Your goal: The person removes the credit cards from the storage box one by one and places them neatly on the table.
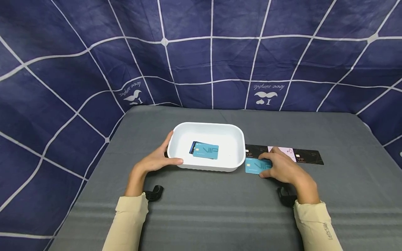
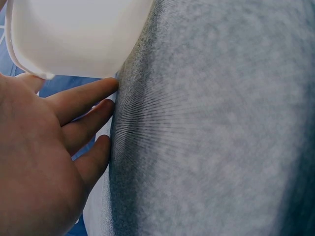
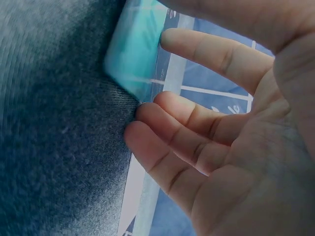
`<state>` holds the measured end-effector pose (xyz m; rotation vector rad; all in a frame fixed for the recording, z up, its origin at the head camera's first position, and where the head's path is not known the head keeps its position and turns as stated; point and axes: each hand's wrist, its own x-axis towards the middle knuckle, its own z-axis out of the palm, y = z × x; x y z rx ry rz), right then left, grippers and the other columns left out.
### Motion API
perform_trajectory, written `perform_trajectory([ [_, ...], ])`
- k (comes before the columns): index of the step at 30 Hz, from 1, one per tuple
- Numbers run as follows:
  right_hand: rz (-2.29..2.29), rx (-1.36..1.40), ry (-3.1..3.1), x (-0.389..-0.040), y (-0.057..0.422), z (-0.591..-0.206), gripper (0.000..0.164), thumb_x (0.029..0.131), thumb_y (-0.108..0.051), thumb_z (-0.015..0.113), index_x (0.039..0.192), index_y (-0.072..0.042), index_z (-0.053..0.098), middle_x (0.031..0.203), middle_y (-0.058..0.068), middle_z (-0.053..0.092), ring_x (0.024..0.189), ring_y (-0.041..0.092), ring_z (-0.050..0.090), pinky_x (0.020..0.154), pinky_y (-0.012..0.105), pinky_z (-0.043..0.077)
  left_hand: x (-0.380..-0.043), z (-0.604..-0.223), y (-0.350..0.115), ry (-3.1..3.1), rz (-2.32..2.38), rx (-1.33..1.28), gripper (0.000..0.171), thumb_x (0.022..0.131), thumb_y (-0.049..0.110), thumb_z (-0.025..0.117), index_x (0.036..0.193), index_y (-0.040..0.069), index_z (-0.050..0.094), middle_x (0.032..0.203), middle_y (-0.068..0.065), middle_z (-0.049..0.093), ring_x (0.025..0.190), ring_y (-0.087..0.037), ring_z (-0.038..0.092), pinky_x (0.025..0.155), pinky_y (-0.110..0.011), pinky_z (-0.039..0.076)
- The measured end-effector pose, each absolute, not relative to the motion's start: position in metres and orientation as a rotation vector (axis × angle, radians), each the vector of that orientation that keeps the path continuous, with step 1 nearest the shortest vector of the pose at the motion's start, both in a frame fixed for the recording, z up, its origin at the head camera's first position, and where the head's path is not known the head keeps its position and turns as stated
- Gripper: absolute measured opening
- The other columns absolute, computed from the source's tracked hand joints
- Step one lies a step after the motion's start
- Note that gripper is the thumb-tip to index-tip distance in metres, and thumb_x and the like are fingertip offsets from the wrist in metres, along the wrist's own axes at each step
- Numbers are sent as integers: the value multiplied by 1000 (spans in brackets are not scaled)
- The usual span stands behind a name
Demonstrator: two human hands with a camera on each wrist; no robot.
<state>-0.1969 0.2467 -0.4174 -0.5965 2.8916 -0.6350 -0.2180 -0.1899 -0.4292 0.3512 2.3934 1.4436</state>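
A white plastic tray (image 1: 207,166) stands on the grey surface. Inside it a light-blue VIP card (image 1: 205,151) overlaps a darker blue card (image 1: 192,147). My left hand (image 1: 155,159) is at the tray's left end, thumb along the front rim and index finger up the left wall; its fingers look nearly straight in the left wrist view. Right of the tray my right hand (image 1: 281,167) pinches another light-blue VIP card (image 1: 252,166) by its front and back edges. In the right wrist view the other fingertips (image 3: 140,135) are loosely bent beside this blue card (image 3: 138,44).
Behind the held card, a row holds a black VIP card (image 1: 255,150), a pink flowered card (image 1: 287,152) and another black VIP card (image 1: 309,157). The row begins right against the tray's right end. A blue checked cloth (image 1: 232,59) hangs behind the grey surface (image 1: 216,209).
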Motion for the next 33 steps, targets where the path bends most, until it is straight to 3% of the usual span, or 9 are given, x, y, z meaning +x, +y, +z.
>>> perform_trajectory([
  [18,-632,-540,2886,-196,246,-419,74,70,-23,90,132,1,58,109,20,53,93,32,54,81,52,45,-219,-429,-188,2376,1443,377,117,81,34,81,159,28,-7,164,-11,1,144,-33,12,112,-58,14],
  [33,-649,-542,2890,-199,245,-418,71,70,-22,90,130,1,59,108,21,53,91,30,54,80,51,45,-218,-428,-189,2384,1444,363,117,81,35,80,158,31,-7,163,-12,1,144,-34,13,111,-60,15],
])
